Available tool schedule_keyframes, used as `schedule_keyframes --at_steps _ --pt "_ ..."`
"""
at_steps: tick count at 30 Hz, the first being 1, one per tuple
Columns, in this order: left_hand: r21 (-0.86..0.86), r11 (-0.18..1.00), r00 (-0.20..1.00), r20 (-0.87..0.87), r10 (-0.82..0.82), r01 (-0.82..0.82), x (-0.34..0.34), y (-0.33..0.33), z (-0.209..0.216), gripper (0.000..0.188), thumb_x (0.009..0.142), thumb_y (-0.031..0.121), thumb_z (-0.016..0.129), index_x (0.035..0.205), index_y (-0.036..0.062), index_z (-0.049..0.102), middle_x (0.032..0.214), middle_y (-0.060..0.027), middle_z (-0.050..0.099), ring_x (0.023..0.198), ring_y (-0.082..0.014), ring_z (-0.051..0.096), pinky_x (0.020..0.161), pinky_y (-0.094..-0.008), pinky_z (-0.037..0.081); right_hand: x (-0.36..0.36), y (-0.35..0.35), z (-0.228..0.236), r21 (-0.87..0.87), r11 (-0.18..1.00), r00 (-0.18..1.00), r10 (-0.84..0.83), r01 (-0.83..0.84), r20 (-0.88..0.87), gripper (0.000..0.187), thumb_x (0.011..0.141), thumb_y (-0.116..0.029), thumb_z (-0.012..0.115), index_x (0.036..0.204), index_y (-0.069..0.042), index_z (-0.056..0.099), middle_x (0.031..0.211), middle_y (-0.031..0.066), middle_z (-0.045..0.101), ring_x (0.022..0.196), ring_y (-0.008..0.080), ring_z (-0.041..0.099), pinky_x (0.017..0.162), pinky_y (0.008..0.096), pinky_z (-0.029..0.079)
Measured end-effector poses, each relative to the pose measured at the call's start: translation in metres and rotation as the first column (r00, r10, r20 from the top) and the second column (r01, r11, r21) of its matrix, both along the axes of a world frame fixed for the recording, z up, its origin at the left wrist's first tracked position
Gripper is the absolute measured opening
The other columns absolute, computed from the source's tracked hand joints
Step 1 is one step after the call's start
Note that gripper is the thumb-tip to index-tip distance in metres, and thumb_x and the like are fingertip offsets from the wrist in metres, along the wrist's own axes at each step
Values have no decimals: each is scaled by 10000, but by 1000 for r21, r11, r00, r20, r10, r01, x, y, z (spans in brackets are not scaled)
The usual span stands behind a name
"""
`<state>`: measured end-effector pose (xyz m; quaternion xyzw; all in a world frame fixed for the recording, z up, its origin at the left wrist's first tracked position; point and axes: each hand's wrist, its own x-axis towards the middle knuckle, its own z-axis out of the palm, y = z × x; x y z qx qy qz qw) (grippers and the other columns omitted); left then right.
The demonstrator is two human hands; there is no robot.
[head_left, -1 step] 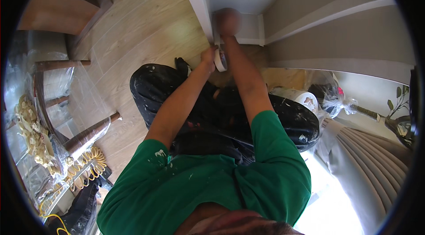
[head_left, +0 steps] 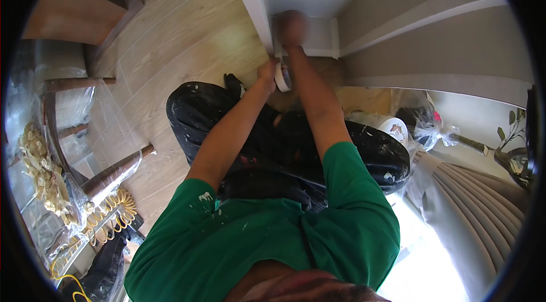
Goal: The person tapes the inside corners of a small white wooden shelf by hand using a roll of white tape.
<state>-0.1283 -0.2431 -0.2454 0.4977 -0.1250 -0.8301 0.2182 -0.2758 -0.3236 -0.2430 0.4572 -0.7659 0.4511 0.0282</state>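
Just in front of my knees, my left hand [head_left: 267, 70] is closed around one side of a roll of pale masking tape [head_left: 282, 77], at the foot of a white upright panel edge [head_left: 250, 3]. Beyond it, my right hand [head_left: 291, 28] reaches into the corner between that panel and the grey wall, close to the low white skirting [head_left: 321, 52]. A blur covers the right hand, so its fingers and anything in them cannot be made out. My right forearm passes close beside the tape roll.
Wood-look floor [head_left: 165, 34] spreads to the left. A plastic-wrapped chair [head_left: 74, 83] and a coiled yellow hose [head_left: 116, 214] are there too. By my right knee lie a white bucket [head_left: 392, 128] and plastic-wrapped things [head_left: 435, 131]. A pleated grey curtain [head_left: 472, 199] hangs at right.
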Motion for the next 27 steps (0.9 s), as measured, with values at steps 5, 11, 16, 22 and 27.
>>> schedule_keyframes --at_steps 5,11,16,22,27 --pt "-23 998 995 -73 -62 61 -3 -5 -20 177 988 196 550 976 23 586 778 -115 667 599 -212 622 566 -363 532 -13 1 -3 18 994 994 109 -109 -8 361 607 -204 922 644 -36 604 766 181 619 787 399 595 749 500 481" --pt "15 997 986 -150 -73 76 4 -10 -34 209 1007 205 531 1108 26 564 841 -104 688 658 -200 659 615 -355 562 -3 18 15 53 986 986 162 -160 -35 264 594 -168 888 690 -41 677 774 188 644 820 407 618 782 513 509" --pt "71 992 992 -77 -101 107 3 -13 -26 239 1012 222 530 1120 15 576 846 -101 695 663 -206 671 642 -357 580 -4 22 13 49 987 987 158 -156 -38 302 575 -162 905 663 -43 641 768 173 625 801 395 610 767 505 503" --pt "65 991 985 -135 -111 121 6 -13 -25 248 1019 229 515 1074 0 592 822 -94 684 652 -214 668 644 -352 584 -3 21 10 2 991 990 133 -133 -40 349 574 -152 917 644 -36 596 750 159 601 766 380 597 733 489 491" --pt "103 989 988 -124 -96 109 6 -14 -24 258 1025 235 499 1055 -1 598 808 -90 678 645 -209 667 626 -340 586 -2 20 5 6 990 990 144 -144 14 290 562 -130 893 618 -68 615 733 148 596 791 371 601 765 493 494"
